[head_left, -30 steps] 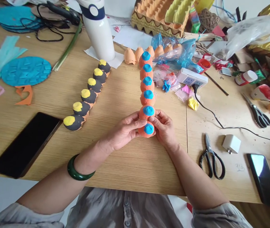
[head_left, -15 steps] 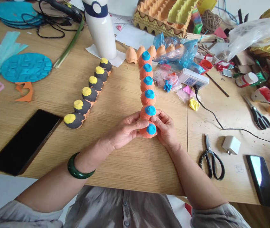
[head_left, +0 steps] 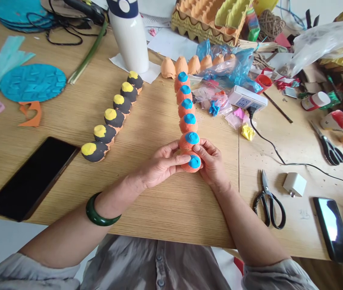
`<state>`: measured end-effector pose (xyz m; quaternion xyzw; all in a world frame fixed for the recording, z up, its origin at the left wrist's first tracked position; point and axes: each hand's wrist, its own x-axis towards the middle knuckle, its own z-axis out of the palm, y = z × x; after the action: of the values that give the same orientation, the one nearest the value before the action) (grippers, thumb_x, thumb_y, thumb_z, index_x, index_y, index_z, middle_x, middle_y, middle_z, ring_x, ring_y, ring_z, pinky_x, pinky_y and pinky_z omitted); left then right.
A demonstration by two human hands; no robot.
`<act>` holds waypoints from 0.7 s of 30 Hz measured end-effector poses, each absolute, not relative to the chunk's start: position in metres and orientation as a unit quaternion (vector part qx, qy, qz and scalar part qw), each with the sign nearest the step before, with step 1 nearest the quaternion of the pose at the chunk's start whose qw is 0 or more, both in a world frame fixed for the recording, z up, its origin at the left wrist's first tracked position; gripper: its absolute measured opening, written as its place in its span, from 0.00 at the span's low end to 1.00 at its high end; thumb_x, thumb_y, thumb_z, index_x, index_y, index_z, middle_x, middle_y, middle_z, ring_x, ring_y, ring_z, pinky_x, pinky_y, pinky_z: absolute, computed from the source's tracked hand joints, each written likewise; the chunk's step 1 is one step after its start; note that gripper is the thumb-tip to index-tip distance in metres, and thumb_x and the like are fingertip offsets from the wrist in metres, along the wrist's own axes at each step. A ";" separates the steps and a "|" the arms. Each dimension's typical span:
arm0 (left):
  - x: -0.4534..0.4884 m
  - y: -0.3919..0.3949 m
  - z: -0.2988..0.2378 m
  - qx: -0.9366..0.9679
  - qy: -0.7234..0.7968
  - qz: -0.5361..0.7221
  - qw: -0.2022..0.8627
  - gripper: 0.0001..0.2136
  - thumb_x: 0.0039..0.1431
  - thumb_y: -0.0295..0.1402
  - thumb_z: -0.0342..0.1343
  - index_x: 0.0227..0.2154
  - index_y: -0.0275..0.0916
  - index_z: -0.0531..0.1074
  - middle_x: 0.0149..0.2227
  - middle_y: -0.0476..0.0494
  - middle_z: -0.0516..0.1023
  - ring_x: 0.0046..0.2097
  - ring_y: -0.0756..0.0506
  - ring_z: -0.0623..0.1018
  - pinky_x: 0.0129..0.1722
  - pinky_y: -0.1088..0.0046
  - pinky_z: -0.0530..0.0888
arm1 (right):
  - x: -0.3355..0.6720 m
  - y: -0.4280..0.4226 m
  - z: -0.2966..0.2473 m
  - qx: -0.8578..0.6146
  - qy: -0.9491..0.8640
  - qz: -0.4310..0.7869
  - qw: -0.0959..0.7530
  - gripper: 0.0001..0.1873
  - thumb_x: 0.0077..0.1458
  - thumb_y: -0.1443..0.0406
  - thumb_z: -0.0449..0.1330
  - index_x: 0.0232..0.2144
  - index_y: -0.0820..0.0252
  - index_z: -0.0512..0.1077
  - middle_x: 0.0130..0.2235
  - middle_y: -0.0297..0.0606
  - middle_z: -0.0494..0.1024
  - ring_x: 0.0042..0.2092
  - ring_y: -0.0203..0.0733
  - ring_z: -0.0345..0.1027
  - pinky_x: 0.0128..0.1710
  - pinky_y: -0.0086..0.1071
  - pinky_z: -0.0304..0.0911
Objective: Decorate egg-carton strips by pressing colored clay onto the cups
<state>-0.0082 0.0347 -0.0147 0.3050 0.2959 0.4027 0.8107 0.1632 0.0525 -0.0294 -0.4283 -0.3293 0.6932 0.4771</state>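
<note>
On a wide, wood-grained tabletop [head_left: 162, 213], a long coral-orange strip of six egg-carton cups [head_left: 187, 127] points away from me, steadied at its near end by two bare hands. So long a piece, I judge from my remote post, needs support from beneath and only light pressure at the sides; the joints between cups look weakest, and a hard pinch there could crease it. I would turn both hands together, slowly, so the far end neither twists nor brushes the bare, peach-coloured strip of pulp cups [head_left: 194, 64] beyond it. The black-coated strip with yellow tops [head_left: 118, 120] lies well apart to the left.

The orange strip sits squarely between my left hand [head_left: 165, 163] and my right hand [head_left: 212, 161], both clamped on its nearest two cups; four more stretch out past the grip. Fingers curl below, partly hidden, and I cannot tell whether the far end touches wood. The left thumb [head_left: 179, 160] presses the nearest cup beside its soft-looking blue cap [head_left: 194, 162], a surface I would avoid smearing; the right thumb [head_left: 201, 153] rests by the first joint.
</note>
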 end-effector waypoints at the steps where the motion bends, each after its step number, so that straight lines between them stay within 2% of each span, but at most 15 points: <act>1: -0.008 0.034 -0.015 0.306 0.294 0.404 0.810 0.18 0.60 0.33 0.68 0.53 0.43 0.80 0.45 0.50 0.84 0.55 0.36 0.84 0.54 0.64 0.80 | 0.163 0.053 -0.029 -0.428 -0.326 0.694 0.478 0.22 0.40 0.53 0.80 0.31 0.56 0.76 0.27 0.27 0.77 0.25 0.30 0.66 0.23 0.25 0.65; 5: -0.007 0.033 -0.015 0.297 0.290 0.408 0.813 0.19 0.60 0.33 0.69 0.54 0.43 0.80 0.49 0.47 0.84 0.55 0.38 0.84 0.55 0.63 0.80 | 0.163 0.053 -0.029 -0.432 -0.322 0.693 0.479 0.22 0.40 0.53 0.81 0.30 0.56 0.76 0.27 0.28 0.77 0.25 0.30 0.65 0.21 0.24 0.62; 10: -0.003 0.032 -0.017 0.291 0.292 0.422 0.808 0.19 0.62 0.36 0.69 0.55 0.42 0.79 0.56 0.41 0.82 0.55 0.38 0.83 0.56 0.62 0.80 | 0.165 0.054 -0.031 -0.435 -0.326 0.697 0.468 0.22 0.43 0.52 0.79 0.31 0.57 0.76 0.25 0.26 0.75 0.20 0.26 0.56 0.16 0.23 0.54; 16: -0.002 0.032 -0.016 0.296 0.279 0.429 0.806 0.18 0.64 0.38 0.67 0.54 0.41 0.79 0.56 0.39 0.82 0.56 0.38 0.83 0.57 0.59 0.80 | 0.166 0.054 -0.033 -0.428 -0.326 0.703 0.465 0.23 0.43 0.50 0.79 0.31 0.57 0.75 0.23 0.26 0.75 0.19 0.27 0.56 0.15 0.23 0.54; 21: -0.003 0.032 -0.016 0.305 0.293 0.420 0.803 0.21 0.59 0.35 0.71 0.55 0.41 0.77 0.57 0.40 0.81 0.55 0.39 0.83 0.59 0.58 0.78 | 0.164 0.054 -0.030 -0.432 -0.327 0.702 0.463 0.24 0.42 0.50 0.79 0.30 0.57 0.74 0.23 0.24 0.72 0.18 0.26 0.53 0.15 0.23 0.52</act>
<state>-0.0030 0.0322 -0.0156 0.3047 0.2926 0.4200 0.8032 0.1639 0.0543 -0.0298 -0.4320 -0.3273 0.7016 0.4626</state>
